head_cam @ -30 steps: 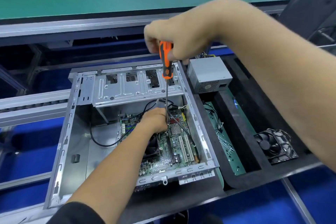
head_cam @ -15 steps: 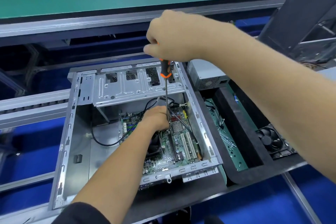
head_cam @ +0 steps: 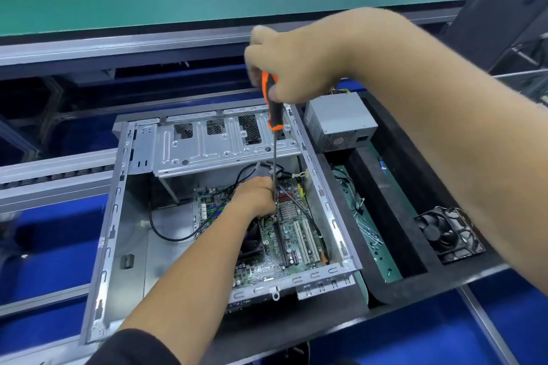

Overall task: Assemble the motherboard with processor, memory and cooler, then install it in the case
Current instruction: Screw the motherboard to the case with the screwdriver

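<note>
An open grey metal case (head_cam: 118,187) lies on its side with the green motherboard (head_cam: 296,246) inside it. A black cooler (head_cam: 252,241) sits on the board, partly hidden by my left forearm. My right hand (head_cam: 296,65) grips the top of an orange and black screwdriver (head_cam: 274,109), which stands upright over the case. Its thin shaft runs down to the board's upper part. My left hand (head_cam: 255,195) is deep in the case, fingers curled round the lower shaft near the tip. The tip itself is hidden.
A grey power supply (head_cam: 341,121) stands right of the case. A black fan (head_cam: 447,234) lies in the foam tray at far right. A green strip (head_cam: 373,243) between them holds loose screws and ties. A black cable (head_cam: 166,234) loops across the case floor.
My right hand has shifted on the screwdriver handle, and more of the orange shows below it than half a second ago. My left hand stays at the shaft's lower end.
</note>
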`<state>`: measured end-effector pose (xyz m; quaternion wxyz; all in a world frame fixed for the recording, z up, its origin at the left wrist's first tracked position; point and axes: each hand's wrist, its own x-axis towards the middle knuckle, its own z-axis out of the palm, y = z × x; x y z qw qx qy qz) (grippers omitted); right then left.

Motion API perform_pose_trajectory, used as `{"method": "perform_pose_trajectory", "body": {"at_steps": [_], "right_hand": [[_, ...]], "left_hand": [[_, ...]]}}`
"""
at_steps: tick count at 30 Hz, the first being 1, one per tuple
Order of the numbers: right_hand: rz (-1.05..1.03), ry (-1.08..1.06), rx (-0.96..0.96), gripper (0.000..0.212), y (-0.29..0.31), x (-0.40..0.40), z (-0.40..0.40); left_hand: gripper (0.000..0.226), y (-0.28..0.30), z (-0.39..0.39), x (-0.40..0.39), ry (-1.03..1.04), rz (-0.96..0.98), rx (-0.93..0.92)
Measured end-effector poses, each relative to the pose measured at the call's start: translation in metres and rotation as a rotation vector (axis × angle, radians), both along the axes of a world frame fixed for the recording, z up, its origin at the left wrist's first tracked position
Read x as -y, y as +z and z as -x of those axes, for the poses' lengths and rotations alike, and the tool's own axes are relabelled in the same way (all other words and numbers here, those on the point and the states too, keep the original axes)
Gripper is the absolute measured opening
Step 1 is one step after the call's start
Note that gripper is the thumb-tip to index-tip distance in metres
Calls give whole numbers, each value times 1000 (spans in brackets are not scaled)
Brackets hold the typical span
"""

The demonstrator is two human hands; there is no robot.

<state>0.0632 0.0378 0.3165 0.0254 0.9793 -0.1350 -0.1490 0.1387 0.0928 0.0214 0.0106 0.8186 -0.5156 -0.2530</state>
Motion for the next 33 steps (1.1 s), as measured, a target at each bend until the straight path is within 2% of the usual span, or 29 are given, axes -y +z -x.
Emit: {"method": "perform_pose_trajectory", "body": {"at_steps": [1, 3, 5, 7, 8, 10, 12, 14, 16, 18, 20, 21, 23, 26, 29, 30, 33], "right_hand": [[-76, 34, 29, 16, -2, 3, 1], [-97, 51, 133, 9, -6, 1, 1], [-13, -27, 199, 32, -15, 3, -2], [87, -132, 150, 42, -14, 1, -3], [72, -160, 74, 42, -8, 1, -2], [-84, -160, -24, 23, 0, 4, 1], [-182, -89, 9, 15, 2, 4, 3], [-22, -39, 69, 17, -5, 5, 2], [160, -99, 53, 32, -9, 3, -2], [80, -149, -57, 25, -3, 1, -2], [-129, -132, -70, 9, 2, 3, -1], [-160, -91, -56, 16, 2, 5, -2], [-58, -39, 26, 15, -4, 5, -2], [78, -82, 118, 30, -14, 4, -4], [-15, -61, -13, 11, -7, 8, -1], [-77, -44, -27, 14, -4, 9, 0], [-73, -24, 125, 8, -11, 10, -1]], "left_hand": [[10, 0, 0, 1, 11, -1, -11], [9, -1, 0, 0, 18, 2, -17], [11, -1, 0, 0, 4, 10, -5], [16, -1, -1, 0, -11, 5, 10], [18, -1, -1, 0, -14, 0, 13], [17, -1, -1, -1, -20, 0, 14], [12, -1, -1, -1, -15, 3, 3], [14, 0, -2, -1, -12, 1, 0], [21, 1, -2, -2, -26, -5, 11], [21, 2, -1, -2, -26, -9, 14], [15, 3, 0, -1, -22, -14, 12], [14, 4, 0, -1, -21, -12, 12], [11, 5, 0, -1, -25, -11, 12], [10, 5, 1, -2, -19, -7, 6], [12, 6, 1, -1, -19, -18, 13], [13, 6, 1, -1, -21, -17, 13], [17, 5, 1, -1, -29, -13, 12]]}}
